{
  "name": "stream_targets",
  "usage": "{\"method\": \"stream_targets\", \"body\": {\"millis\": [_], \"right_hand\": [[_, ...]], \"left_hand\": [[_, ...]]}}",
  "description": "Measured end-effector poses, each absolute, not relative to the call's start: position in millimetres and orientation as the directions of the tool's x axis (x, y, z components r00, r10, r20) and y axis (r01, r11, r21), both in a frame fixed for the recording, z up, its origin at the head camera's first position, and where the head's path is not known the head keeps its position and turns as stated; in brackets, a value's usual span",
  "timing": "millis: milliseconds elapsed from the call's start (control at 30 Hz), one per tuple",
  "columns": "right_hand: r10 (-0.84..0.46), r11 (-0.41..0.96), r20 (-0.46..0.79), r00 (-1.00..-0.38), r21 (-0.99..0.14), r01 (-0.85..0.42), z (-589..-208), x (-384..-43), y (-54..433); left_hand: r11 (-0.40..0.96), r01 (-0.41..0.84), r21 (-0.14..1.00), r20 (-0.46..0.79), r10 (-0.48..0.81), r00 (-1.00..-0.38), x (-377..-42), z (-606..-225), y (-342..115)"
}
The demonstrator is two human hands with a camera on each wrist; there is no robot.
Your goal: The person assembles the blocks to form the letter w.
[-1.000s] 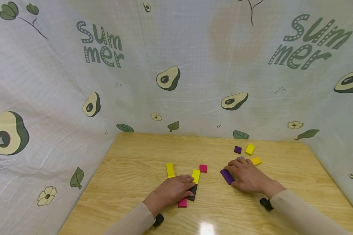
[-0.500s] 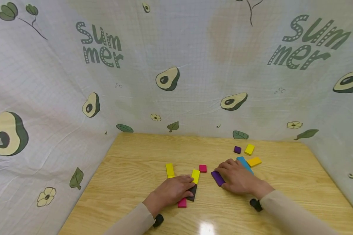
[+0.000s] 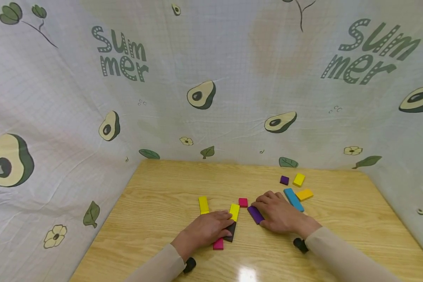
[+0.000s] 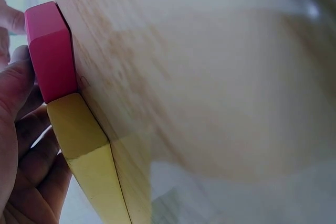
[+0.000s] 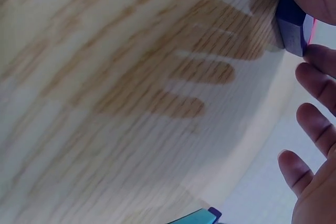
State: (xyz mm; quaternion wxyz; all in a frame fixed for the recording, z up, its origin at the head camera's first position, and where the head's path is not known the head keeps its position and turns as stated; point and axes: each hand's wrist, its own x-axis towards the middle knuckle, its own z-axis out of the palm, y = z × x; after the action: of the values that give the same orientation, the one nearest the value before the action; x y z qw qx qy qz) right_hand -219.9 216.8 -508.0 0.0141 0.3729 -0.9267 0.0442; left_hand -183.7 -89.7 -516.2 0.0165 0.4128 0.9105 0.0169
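My right hand (image 3: 276, 213) pinches a purple block (image 3: 255, 215) between thumb and fingers, low over the table or on it. In the right wrist view, the thumb and index finger meet the purple block (image 5: 293, 17). My left hand (image 3: 206, 227) rests on a group of blocks, its fingers reaching over a black block (image 3: 230, 232) and the lower end of a yellow block (image 3: 234, 212). A pink block (image 3: 218, 244) pokes out below it, and another yellow block (image 3: 203, 204) above. The left wrist view shows pink (image 4: 51, 56) and yellow (image 4: 84, 135) blocks touching end to end.
A small pink block (image 3: 243, 202) lies between the hands. Beyond my right hand lie a blue block (image 3: 293, 199), an orange-yellow block (image 3: 304, 194), a yellow block (image 3: 299, 179) and a small purple block (image 3: 284, 180). Printed cloth (image 3: 232, 117) borders the wooden table (image 3: 169, 176).
My right hand has moved left with the purple block, bringing it nearer the left hand's blocks. The blue block has come into full view. My left hand has stayed in place.
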Motion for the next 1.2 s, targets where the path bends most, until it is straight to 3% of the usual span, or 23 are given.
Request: {"method": "stream_targets", "body": {"millis": [1200], "right_hand": [[-0.683, 0.724, 0.081, -0.726, -0.057, -0.688, -511.9, -223.5, 214.4]], "left_hand": [[0.661, 0.75, 0.023, -0.013, 0.75, -0.661, -183.2, -516.8, -88.6]]}}
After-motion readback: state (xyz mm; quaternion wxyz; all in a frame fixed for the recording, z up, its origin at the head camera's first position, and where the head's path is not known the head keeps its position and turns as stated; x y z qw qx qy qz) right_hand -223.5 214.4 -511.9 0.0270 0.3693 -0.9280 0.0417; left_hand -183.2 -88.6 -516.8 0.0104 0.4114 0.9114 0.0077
